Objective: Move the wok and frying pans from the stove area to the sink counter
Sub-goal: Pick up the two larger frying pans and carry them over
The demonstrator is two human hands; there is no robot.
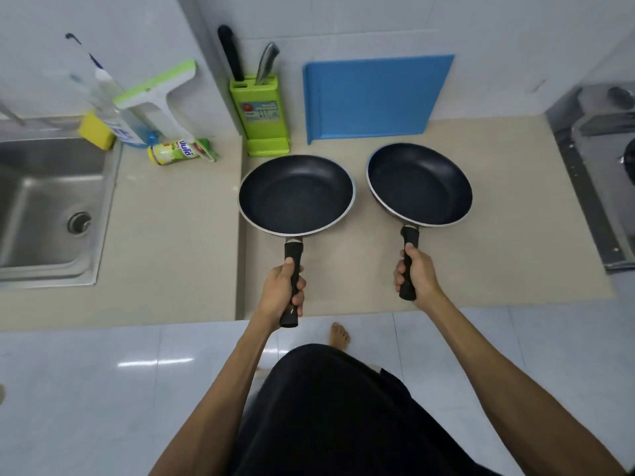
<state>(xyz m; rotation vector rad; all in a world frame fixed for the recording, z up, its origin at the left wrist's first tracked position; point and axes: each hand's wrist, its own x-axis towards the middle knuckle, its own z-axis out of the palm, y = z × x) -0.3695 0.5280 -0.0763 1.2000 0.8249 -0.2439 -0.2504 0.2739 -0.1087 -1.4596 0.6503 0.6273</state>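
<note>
so both frying pans are mid-trip. left hand (283, 290) is wrapped round the left pan (296, 194) handle, right hand (417, 276) round the right pan (419, 185) handle, both over the counter (165, 235) between stove (604, 173) and sink (44, 201). neither is by the sink yet, i'd say. no wok in sight.

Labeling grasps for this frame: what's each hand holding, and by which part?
Left hand grips the left frying pan by its black handle. Right hand grips the right frying pan by its black handle. Both pans are over the counter.
</note>
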